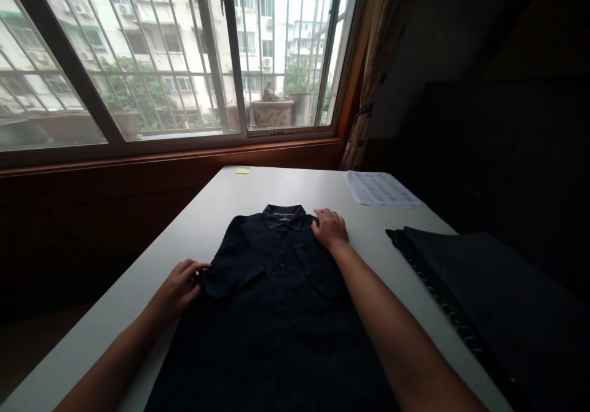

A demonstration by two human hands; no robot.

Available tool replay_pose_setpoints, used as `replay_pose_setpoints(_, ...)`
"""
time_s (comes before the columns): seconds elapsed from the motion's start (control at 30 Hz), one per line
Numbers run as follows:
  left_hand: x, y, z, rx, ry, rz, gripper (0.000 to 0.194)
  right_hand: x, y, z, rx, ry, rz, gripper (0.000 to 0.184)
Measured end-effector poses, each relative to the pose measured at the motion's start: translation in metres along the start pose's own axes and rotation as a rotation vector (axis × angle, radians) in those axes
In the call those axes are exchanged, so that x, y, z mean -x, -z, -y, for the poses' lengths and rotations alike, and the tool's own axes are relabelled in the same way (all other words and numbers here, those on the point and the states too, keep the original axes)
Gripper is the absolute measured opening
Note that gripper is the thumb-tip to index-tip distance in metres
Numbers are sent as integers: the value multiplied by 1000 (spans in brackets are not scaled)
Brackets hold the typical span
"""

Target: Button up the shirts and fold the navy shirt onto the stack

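A dark navy short-sleeved shirt (276,332) lies front up, its collar (284,216) at the far end and both sleeves folded inward over the body. At the left, my left hand (182,283) has its fingers and thumb closed on the outer edge by the sleeve. My right hand (330,227) is bent over the shoulder beside the collar, its thumb on the cloth and its fingers around the shoulder edge. The shirt's lower end runs out of view at the bottom.
The shirt rests on a white table (295,184). Dark folded cloth (488,289) lies on the right, with printed papers (382,189) behind it. A yellow sticky note (243,170) is near the far edge. Beyond stand a barred window (184,55) and a tied curtain (369,92).
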State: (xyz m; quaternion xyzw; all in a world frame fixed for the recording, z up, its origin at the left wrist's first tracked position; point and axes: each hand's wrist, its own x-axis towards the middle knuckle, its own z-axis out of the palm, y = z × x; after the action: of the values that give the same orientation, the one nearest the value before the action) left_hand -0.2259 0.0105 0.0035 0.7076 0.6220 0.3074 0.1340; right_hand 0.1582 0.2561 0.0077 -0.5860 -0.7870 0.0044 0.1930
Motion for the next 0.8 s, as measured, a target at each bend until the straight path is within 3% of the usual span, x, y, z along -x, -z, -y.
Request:
replay_pose_setpoints(0.17,-2,1,2,-5,17,10,27,3,18,45,-91,87,4,42)
replay_pose_setpoints(0.3,0,2,2,13,27,7,23,10,8,107,-227,221,164,35)
replay_pose_setpoints(0.47,0,2,2,11,-1,-5,18,24,-7,167,-379,311,403,66)
replay_pose_setpoints(0.63,1,2,3,6,-2,-3,19,28,-3,179,-479,242,600,86)
replay_pose_setpoints(0.8,1,2,8,-3,-23,-9,21,27,7,166,-563,159,672,76)
